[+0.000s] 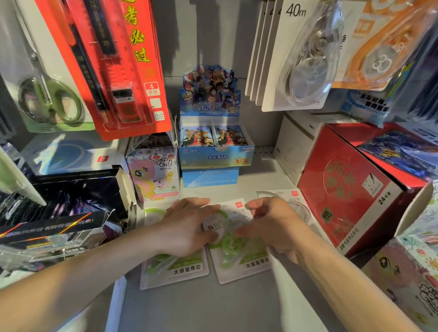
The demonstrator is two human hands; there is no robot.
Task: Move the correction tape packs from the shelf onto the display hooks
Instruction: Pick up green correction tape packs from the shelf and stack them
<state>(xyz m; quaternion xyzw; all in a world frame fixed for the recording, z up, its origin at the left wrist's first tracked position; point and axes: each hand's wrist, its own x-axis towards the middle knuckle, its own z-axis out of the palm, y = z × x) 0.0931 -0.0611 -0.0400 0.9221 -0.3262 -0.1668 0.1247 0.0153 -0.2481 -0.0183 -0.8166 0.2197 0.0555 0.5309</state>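
Note:
Green correction tape packs lie flat on the grey shelf (202, 315). One pack (242, 255) sits in the middle and another (179, 269) lies to its left. A clear pack (297, 210) lies behind my right hand. My left hand (187, 226) rests palm down over the left and middle packs, fingers spread. My right hand (273, 226) hovers over the middle pack with its fingers curled and apart, touching the blister. Neither hand has lifted a pack. Hung packs (298, 54) fill the hooks at the upper right.
A red box (348, 185) stands right of the packs. Card boxes (214, 144) and a pony box (155, 171) stand behind. Black boxes (62, 206) crowd the left. A red stationery set (111, 54) and scissors (49, 97) hang at the upper left.

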